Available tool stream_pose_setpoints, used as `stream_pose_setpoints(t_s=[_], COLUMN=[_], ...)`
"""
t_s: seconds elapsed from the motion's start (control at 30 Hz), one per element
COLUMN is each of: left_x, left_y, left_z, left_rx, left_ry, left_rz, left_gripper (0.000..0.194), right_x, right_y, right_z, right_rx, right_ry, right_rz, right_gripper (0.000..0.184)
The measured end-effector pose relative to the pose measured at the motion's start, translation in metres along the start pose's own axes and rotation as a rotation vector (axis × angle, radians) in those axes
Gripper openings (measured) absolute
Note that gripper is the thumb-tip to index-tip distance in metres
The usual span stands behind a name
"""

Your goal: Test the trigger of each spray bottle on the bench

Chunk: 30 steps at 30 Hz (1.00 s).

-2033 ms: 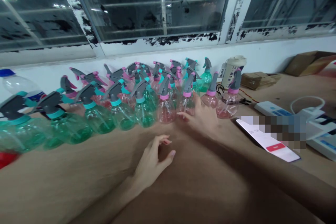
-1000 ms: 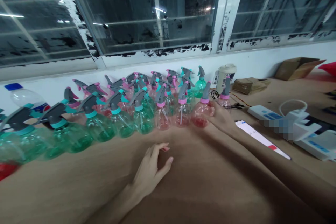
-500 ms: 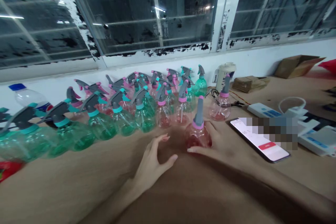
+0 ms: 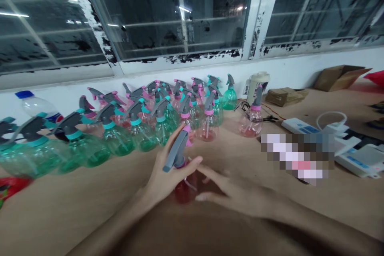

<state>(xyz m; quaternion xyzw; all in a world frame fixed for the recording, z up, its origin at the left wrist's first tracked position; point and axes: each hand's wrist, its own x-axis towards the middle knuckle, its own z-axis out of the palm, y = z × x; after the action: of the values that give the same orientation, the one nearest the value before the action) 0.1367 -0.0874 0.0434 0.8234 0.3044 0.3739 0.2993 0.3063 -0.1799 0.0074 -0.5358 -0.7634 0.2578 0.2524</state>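
The left hand (image 4: 172, 162) has its grip curled around the neck of a pink spray bottle (image 4: 185, 190), thumb and fingers on either side, near the front of the table (image 4: 99, 204). The right hand (image 4: 231, 192), its grip partly open, is at the bottle's right side; whether its fingertips touch it I cannot tell. Green bottles (image 4: 120, 140) stand beyond.
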Motion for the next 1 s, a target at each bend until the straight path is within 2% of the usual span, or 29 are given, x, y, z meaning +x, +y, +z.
stream_pose_setpoints(t_s=[0.1,0.17,0.27,0.4,0.53,0.7,0.9,1.0], left_x=[0.006,0.007,0.004,0.001,0.006,0.016,0.021,0.023], left_y=[0.0,-0.002,-0.007,-0.009,-0.005,-0.006,-0.007,-0.005], left_z=[0.006,0.012,0.018,0.018,0.014,0.015,0.015,0.013], left_rx=[-0.042,-0.073,-0.095,-0.014,0.045,0.013,-0.007,-0.018], left_ry=[-0.019,-0.029,0.012,0.056,0.04,0.041,0.011,-0.014], left_rz=[-0.019,-0.041,-0.074,-0.108,-0.074,-0.028,-0.041,-0.026], left_gripper=[0.042,0.034,0.024,0.005,0.004,0.003,0.007,0.011], right_x=[0.004,0.006,0.004,-0.006,-0.014,-0.007,0.013,0.017], right_y=[0.017,0.033,0.057,0.088,0.109,0.115,0.101,0.095], right_z=[-0.012,-0.016,-0.016,-0.013,-0.007,0.003,0.017,0.019], right_rx=[-0.059,-0.114,-0.216,-0.345,-0.372,-0.399,-0.386,-0.394], right_ry=[0.05,0.094,0.147,0.235,0.295,0.317,0.3,0.287], right_rz=[-0.014,-0.052,-0.037,-0.036,-0.031,-0.062,-0.171,-0.169], right_gripper=[0.058,0.053,0.049,0.052,0.06,0.06,0.061,0.062])
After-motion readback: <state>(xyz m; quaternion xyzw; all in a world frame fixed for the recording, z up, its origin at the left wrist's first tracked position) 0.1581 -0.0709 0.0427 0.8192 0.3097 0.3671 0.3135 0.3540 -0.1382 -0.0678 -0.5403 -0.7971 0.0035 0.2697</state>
